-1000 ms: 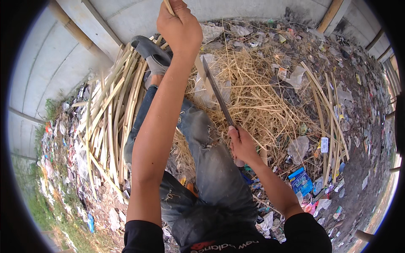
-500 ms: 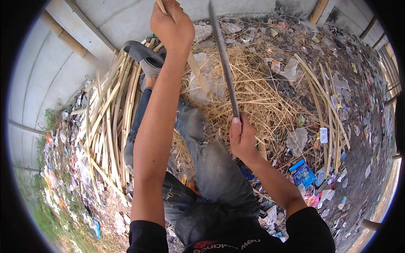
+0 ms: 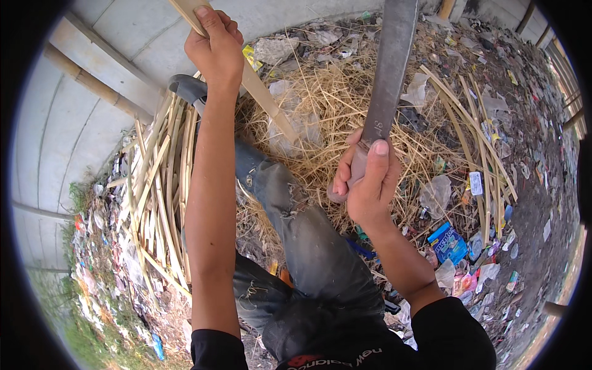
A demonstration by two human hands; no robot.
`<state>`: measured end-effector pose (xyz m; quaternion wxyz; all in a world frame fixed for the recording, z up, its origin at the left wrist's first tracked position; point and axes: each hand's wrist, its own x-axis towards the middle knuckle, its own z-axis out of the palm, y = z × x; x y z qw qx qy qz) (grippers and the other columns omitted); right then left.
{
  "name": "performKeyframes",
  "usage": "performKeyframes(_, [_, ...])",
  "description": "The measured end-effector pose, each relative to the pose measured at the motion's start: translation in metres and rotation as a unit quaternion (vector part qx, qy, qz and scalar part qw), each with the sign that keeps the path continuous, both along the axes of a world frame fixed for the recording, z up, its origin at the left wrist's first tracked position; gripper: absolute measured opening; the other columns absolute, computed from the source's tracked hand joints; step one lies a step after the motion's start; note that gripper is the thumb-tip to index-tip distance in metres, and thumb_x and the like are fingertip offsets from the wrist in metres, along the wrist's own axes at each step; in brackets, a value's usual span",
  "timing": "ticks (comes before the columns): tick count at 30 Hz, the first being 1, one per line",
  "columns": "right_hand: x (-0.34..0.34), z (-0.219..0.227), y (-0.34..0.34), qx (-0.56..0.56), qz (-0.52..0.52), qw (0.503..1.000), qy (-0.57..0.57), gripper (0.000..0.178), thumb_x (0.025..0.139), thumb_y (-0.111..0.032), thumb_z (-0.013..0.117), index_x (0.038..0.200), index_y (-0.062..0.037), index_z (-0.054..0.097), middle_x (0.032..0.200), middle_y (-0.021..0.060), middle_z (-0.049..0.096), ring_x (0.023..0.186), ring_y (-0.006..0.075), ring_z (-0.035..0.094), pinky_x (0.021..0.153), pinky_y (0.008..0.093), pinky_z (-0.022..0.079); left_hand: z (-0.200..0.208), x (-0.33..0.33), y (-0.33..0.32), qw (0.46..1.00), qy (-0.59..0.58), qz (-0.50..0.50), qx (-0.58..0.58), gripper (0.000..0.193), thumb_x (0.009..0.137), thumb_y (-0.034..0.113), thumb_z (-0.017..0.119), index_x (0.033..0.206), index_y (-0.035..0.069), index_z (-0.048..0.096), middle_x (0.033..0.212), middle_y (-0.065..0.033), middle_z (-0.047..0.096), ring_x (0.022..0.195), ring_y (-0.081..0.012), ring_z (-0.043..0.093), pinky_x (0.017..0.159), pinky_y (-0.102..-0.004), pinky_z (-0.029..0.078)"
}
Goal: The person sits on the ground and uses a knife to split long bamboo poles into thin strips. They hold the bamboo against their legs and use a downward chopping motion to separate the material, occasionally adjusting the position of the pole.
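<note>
My left hand (image 3: 217,52), raised at the upper left, is closed round a long flat pale strip (image 3: 264,94), likely bamboo. The strip slants down to the right, its lower end over the straw-like shavings. My right hand (image 3: 374,183), right of the middle, grips the handle of a machete (image 3: 390,68). Its broad dark blade points up and slightly right, with its flat side turned to me; the tip runs out of the picture. Blade and strip are apart. Beneath both lies a heap of thin dry shavings (image 3: 333,105).
On the left lies a pile of long pale strips (image 3: 161,203), beside my leg. More strips (image 3: 487,160) lie at the right. Litter covers the ground, including a blue packet (image 3: 448,244). A pale wall (image 3: 86,117) with a pole (image 3: 98,85) borders the far left.
The machete has turned from edge-on to showing its flat side, and its blade has swung rightward. My left hand has shifted left and a little down with the strip.
</note>
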<state>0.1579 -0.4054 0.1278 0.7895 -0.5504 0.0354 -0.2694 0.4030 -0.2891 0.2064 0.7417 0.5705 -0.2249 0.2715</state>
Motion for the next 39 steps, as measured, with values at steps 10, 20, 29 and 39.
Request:
performKeyframes(10, [-0.015, -0.065, -0.041, -0.092, 0.167, 0.93, 0.313, 0.051, 0.111, -0.047, 0.04, 0.099, -0.0007, 0.059, 0.057, 0.002, 0.05, 0.04, 0.0102, 0.048, 0.038, 0.0297, 0.04, 0.006, 0.0, 0.013, 0.995, 0.041, -0.087, 0.024, 0.065, 0.102, 0.066, 0.051, 0.088, 0.002, 0.048, 0.066, -0.0055, 0.045, 0.056, -0.0148, 0.039, 0.053, -0.0312, 0.035])
performKeyframes(20, [-0.019, -0.087, -0.01, -0.066, 0.101, 0.977, 0.177, 0.047, 0.112, -0.045, 0.04, 0.1, -0.0033, 0.059, 0.062, 0.0016, 0.052, 0.043, 0.008, 0.048, 0.04, 0.028, 0.039, 0.008, 0.001, -0.009, 0.991, 0.036, -0.122, 0.036, 0.068, 0.101, 0.069, 0.051, 0.09, 0.002, 0.047, 0.067, -0.0065, 0.045, 0.056, -0.0156, 0.039, 0.053, -0.032, 0.035])
performKeyframes(29, [-0.022, -0.023, -0.033, -0.015, 0.131, 0.974, 0.184, 0.045, 0.112, -0.043, 0.037, 0.104, -0.0029, 0.057, 0.059, 0.0, 0.049, 0.043, 0.0071, 0.045, 0.043, 0.0266, 0.039, 0.005, 0.001, 0.005, 0.997, 0.035, -0.064, 0.02, 0.066, 0.102, 0.065, 0.054, 0.089, 0.001, 0.05, 0.066, -0.0068, 0.047, 0.056, -0.0163, 0.042, 0.052, -0.0317, 0.036])
performKeyframes(39, [-0.032, -0.208, -0.022, -0.346, 0.134, 0.892, 0.258, 0.04, 0.11, -0.037, 0.047, 0.101, -0.0006, 0.059, 0.065, 0.0086, 0.058, 0.051, 0.0168, 0.053, 0.047, 0.0356, 0.045, 0.005, -0.003, -0.019, 1.0, 0.01, 0.023, -0.002, 0.062, 0.107, 0.056, 0.051, 0.078, 0.002, 0.053, 0.06, -0.0045, 0.05, 0.05, -0.0123, 0.045, 0.047, -0.0284, 0.037])
